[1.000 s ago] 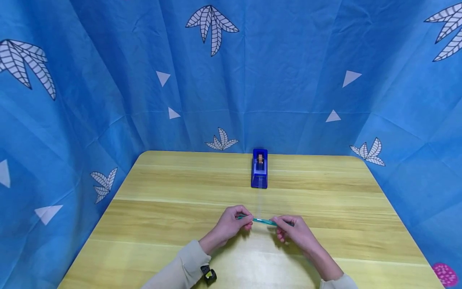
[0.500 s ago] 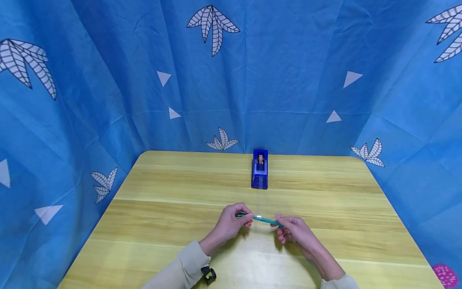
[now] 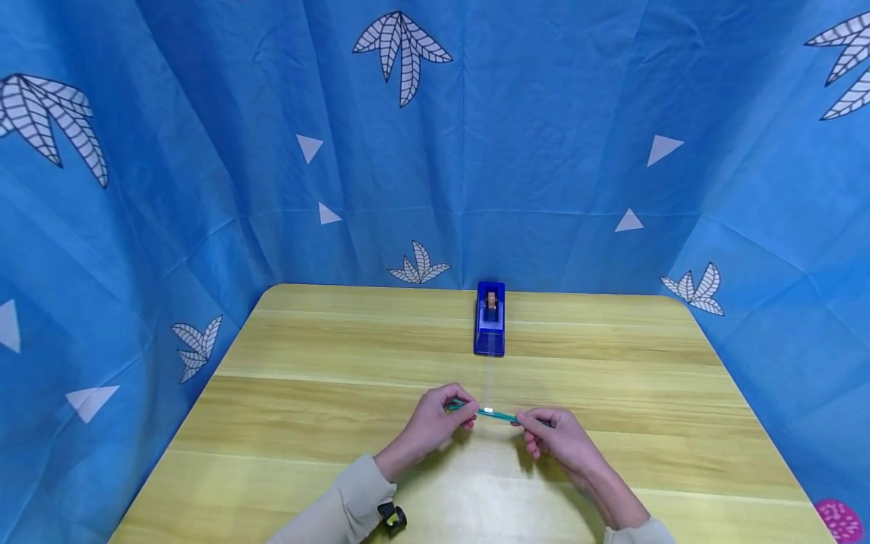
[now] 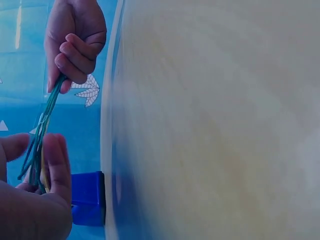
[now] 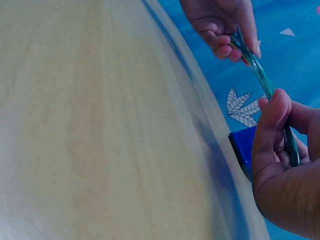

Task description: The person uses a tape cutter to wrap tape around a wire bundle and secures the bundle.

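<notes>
Between my two hands stretches a thin bundle of green wire-like strands [image 3: 499,415], with a yellowish strand among them in the left wrist view. My left hand [image 3: 435,419] pinches its left part between thumb and fingers, where loose ends [image 4: 31,162] stick out. Thumb and fingertips of my right hand [image 3: 563,440] pinch the other part. A clear strip of tape [image 3: 489,381] runs from the blue tape dispenser [image 3: 489,321] to the middle of the bundle, where a whitish glint shows. Whether the tape goes all the way round the strands, I cannot tell.
The dispenser stands at the back of the wooden table [image 3: 306,355], near its far edge. Blue patterned cloth [image 3: 544,151] hangs behind and at both sides. A black strap device [image 3: 392,519] sits at the left sleeve.
My right fingers have shifted slightly along the bundle, away from the left hand and then partly back. The glint at the tape has become clearer. My left hand has hardly moved.
</notes>
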The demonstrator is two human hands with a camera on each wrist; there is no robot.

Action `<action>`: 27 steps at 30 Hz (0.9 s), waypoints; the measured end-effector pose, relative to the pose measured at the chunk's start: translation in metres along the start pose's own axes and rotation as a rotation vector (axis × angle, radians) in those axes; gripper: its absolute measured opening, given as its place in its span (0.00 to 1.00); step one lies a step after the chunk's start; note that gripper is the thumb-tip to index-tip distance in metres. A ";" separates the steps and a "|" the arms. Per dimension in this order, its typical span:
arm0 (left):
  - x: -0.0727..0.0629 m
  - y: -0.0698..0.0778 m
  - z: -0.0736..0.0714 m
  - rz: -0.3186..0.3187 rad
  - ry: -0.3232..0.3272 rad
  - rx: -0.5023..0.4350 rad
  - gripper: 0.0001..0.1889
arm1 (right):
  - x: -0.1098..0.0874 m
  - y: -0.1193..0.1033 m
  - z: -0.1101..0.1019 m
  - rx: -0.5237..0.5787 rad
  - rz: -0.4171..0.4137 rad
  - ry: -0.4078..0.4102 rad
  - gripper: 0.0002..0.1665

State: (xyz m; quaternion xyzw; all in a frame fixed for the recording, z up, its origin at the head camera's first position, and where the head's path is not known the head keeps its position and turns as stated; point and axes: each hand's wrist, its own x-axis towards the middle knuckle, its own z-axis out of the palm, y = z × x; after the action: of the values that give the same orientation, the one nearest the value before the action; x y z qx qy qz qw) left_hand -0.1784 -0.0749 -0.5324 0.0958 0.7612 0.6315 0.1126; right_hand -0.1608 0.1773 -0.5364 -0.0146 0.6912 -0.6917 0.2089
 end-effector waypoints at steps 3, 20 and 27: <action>0.000 0.000 -0.001 -0.024 -0.011 -0.029 0.13 | -0.001 -0.004 -0.001 -0.025 -0.034 0.020 0.22; 0.002 -0.003 -0.002 -0.075 -0.092 -0.274 0.11 | -0.002 -0.007 -0.005 -0.088 -0.080 0.020 0.23; 0.002 -0.004 -0.003 -0.068 -0.071 -0.293 0.09 | -0.002 -0.001 -0.007 -0.057 -0.035 -0.025 0.26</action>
State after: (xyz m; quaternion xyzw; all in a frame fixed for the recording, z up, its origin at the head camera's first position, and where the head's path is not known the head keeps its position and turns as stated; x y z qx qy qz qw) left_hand -0.1809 -0.0777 -0.5364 0.0750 0.6594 0.7277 0.1734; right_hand -0.1618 0.1845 -0.5354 -0.0412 0.7075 -0.6752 0.2048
